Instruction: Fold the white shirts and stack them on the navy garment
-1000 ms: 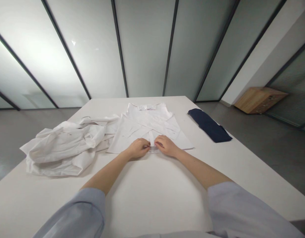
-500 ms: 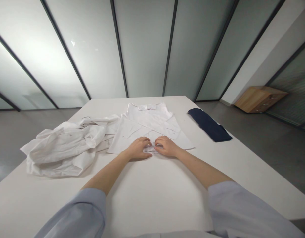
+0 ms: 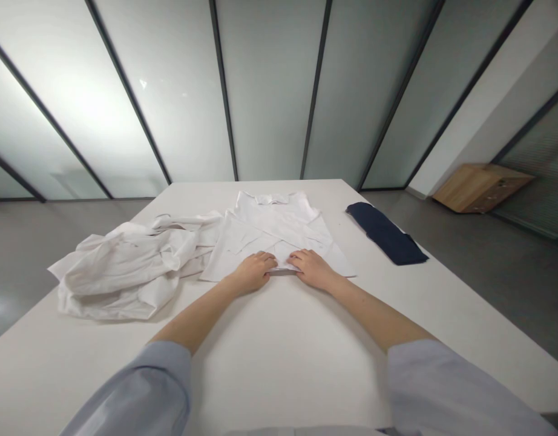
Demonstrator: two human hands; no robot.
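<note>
A white short-sleeved collared shirt lies flat on the table, its sleeves and sides folded in across the back and the collar at the far end. My left hand and my right hand rest side by side on its near hem, fingers on the fabric, with a small gap between them. Whether either hand pinches the cloth cannot be seen. To the left of the shirt, touching its edge, lies a crumpled white garment.
A folded navy garment lies near the table's right edge. The white table ends at a far edge, with a grey floor beyond its sides. A wooden cabinet stands on the floor at the far right, beside frosted glass walls.
My right hand has slid a little to the right along the hem, widening the gap between my hands. The view has shifted slightly.
</note>
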